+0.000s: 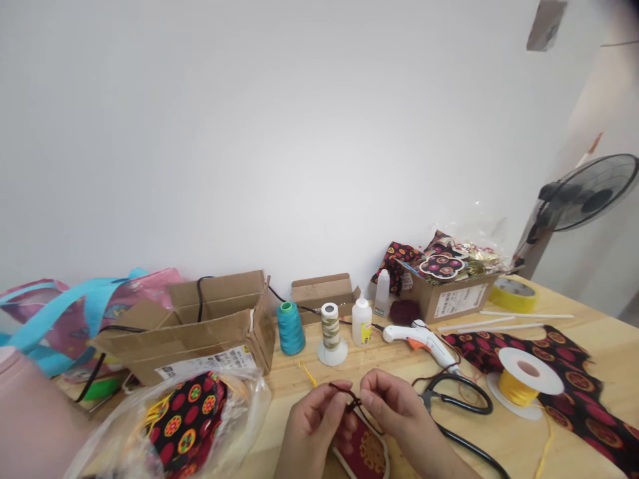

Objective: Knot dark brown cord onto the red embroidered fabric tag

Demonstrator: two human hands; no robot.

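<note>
Close to the table's front edge, my left hand (322, 416) and my right hand (392, 402) come together, both with fingers pinched on a dark cord (353, 403). The cord looks knotted or looped between the fingertips. Just below hangs or lies a dark red pouch-like piece (369, 444) with a gold pattern and a pale edge, partly covered by my left hand. Right of my hands are scissors (464, 399) with black handles. A white hot glue gun (422, 339) with an orange trigger lies behind them.
Left stand an open cardboard box (214, 332) and a plastic bag (249, 406) of patterned fabric. Behind my hands are a teal thread cone (290, 330), another thread spool (330, 327) and a glue bottle (362, 322). A yellow cord spool (519, 392) rests on patterned fabric (574, 379) at right.
</note>
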